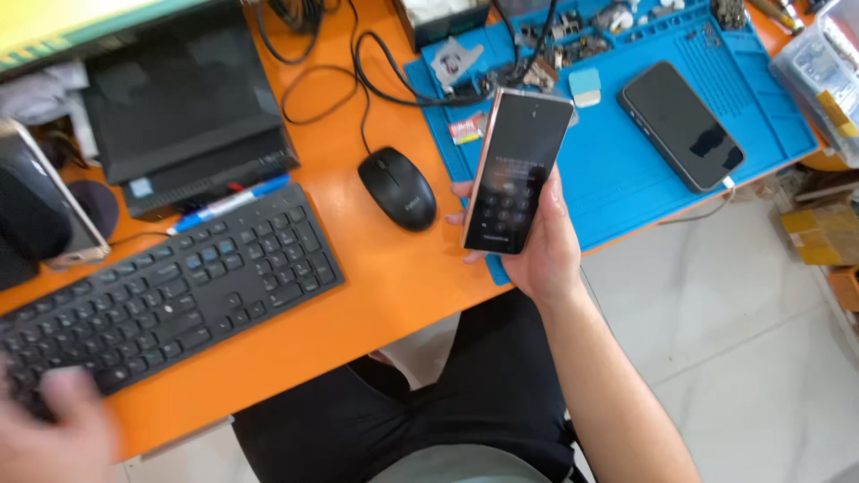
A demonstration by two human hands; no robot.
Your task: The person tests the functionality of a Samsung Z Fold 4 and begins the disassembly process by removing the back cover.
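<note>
The right hand (546, 246) is wrapped around a slim phone (516, 170), held up over the edge of the blue mat (617, 179). Keep it steady so the smooth glass won't slip. The left hand (54, 429) is blurry on the bumpy black keyboard (170, 291); I can't tell its grip.

Lighting the orange bench (394, 277) brightly and evenly, with daylight seeming to come from the upper left, where a yellow strip at the far left corner is blowing out. Throwing only short, soft shadows beside the mouse (398, 188) and under the keyboard (170, 295). Reflecting pale glare off the dark phone (682, 125) lying on the blue mat (617, 179) and off the white floor tiles (734, 313). Smearing the left hand (55, 434) with motion blur at the near left corner. Keeping the right hand (537, 246) and its phone (517, 170) sharp. Bending straight bench edges slightly, wide-angle fashion.
</note>
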